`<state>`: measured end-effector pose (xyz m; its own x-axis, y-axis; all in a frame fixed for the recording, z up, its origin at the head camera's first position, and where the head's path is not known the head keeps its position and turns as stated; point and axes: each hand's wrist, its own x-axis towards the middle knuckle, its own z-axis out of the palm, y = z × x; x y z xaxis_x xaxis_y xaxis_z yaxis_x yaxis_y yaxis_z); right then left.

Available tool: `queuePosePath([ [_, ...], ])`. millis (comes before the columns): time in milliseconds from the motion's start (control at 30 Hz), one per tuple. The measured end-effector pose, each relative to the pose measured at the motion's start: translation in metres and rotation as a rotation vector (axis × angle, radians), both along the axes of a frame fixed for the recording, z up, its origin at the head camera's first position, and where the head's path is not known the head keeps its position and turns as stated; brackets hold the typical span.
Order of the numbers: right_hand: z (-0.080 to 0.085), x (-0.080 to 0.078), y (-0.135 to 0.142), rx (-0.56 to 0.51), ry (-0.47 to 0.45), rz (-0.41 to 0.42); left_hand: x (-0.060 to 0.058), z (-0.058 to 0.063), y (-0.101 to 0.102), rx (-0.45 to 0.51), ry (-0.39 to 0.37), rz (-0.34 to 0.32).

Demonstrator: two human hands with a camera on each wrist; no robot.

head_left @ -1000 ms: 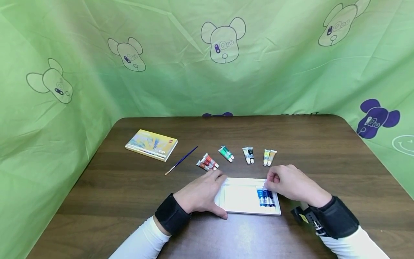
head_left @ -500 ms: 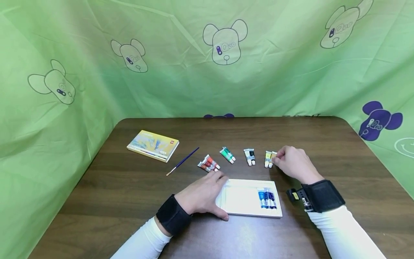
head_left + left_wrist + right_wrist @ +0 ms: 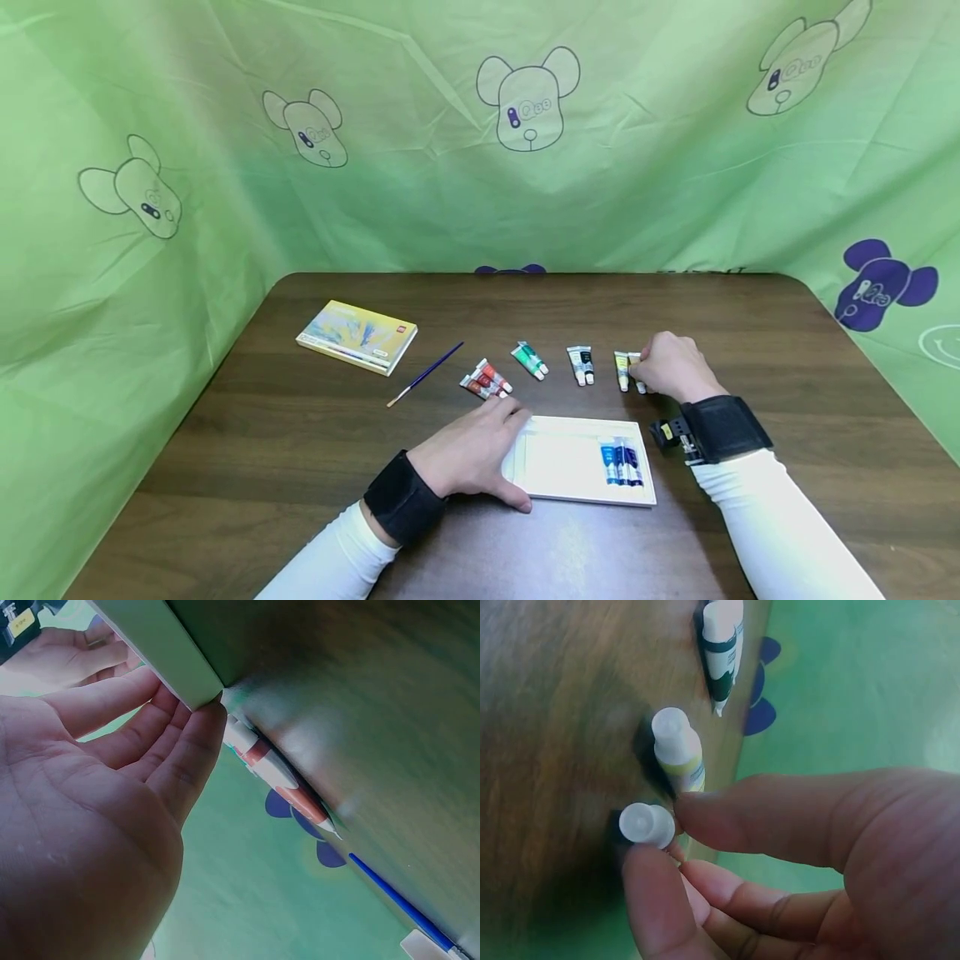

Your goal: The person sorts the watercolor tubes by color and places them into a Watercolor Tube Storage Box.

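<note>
My left hand [image 3: 474, 450] grips the left end of a white tray [image 3: 558, 462], thumb at the front edge and fingers at the back. Several blue paint tubes [image 3: 621, 463] lie side by side in the tray's right part. Beyond the tray, my right hand [image 3: 678, 368] pinches a tan paint tube [image 3: 635, 358] on the table. In the right wrist view, thumb and finger flank its white cap [image 3: 643, 823], and the fingers hide most of its body. A yellow paint tube [image 3: 622, 367] lies just left of it.
Across the table lie black and grey tubes [image 3: 581, 365], green tubes [image 3: 529, 360], and red and brown tubes [image 3: 487, 379] just behind my left hand. A blue paintbrush [image 3: 427, 373] and a yellow box [image 3: 358, 333] are further left. A green printed cloth [image 3: 420, 208] hangs behind.
My right hand has left the tray's right end, reached away to the tubes at the back right and taken hold of the tan one. My left hand stays on the tray.
</note>
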<state>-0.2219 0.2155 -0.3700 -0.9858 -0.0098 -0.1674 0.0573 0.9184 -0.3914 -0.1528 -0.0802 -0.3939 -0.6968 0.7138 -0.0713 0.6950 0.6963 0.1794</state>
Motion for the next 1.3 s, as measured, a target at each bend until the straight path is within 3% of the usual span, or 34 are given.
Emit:
queuePosePath([
  [733,-0.0001,-0.0041,-0.0011,0.068,-0.012,-0.037,-0.0005,0.0022,0.0009,-0.019,-0.048,0.017],
  [1300,-0.0023,-0.0010,0.0023,0.122,0.038,-0.002,-0.0002,0.0012,0.0000,-0.008,-0.017,-0.001],
])
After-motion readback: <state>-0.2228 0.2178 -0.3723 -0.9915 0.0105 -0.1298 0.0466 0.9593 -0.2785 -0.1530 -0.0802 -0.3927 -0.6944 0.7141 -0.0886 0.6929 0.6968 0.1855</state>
